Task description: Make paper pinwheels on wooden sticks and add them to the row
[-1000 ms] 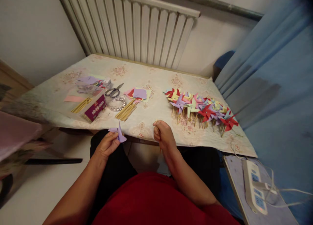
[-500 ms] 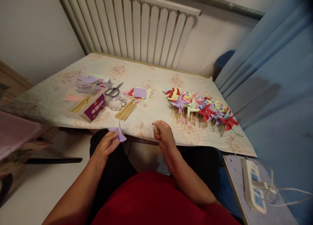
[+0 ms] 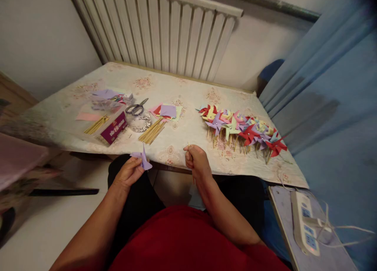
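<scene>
Pinched in my left hand is a purple paper pinwheel, held over my lap just off the table's front edge. My right hand is closed around a thin wooden stick, whose tip pokes out above the thumb. The two hands are apart. Beyond them on the table lie a bundle of wooden sticks, a round clear dish of small shiny pieces, scissors and a stack of coloured paper squares.
Many finished pinwheels stand in a cluster on the right of the flowered tablecloth. A clear box with a purple label and sticks is at the left. A power strip with cables rests on a side surface at lower right.
Almost nothing differs; both hands keep the same hold in nearly the same place, and the view has shifted only slightly.
</scene>
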Demonstrator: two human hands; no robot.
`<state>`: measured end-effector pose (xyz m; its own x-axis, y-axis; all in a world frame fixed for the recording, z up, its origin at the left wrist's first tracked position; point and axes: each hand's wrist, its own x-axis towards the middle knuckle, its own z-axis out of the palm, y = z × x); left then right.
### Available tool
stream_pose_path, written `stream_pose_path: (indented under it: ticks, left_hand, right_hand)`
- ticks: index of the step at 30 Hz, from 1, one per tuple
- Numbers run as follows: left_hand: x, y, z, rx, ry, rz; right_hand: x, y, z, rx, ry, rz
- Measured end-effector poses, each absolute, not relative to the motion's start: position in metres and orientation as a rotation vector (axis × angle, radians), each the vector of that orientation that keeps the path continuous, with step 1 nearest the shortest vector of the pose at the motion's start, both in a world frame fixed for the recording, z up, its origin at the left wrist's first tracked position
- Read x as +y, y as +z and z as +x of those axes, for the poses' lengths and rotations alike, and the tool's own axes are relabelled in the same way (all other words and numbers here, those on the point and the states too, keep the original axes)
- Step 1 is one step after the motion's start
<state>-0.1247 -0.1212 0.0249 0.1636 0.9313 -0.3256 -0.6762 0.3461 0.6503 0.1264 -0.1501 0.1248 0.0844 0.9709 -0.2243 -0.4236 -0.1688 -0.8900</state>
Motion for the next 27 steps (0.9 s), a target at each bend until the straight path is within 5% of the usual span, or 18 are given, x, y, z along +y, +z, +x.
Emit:
stream_pose_path:
  ticks: [20, 27]
  left_hand:
    - [-0.120, 0.022, -0.126, 0.725, 1.181, 0.458]
    - [-0.119, 0.019, -0.127, 0.709, 1.172, 0.456]
  right_hand:
    - [-0.146, 0.113, 0.130, -0.705, 1.406, -1.094]
    - [-0.103, 0.076, 0.161, -1.252, 0.955, -1.592]
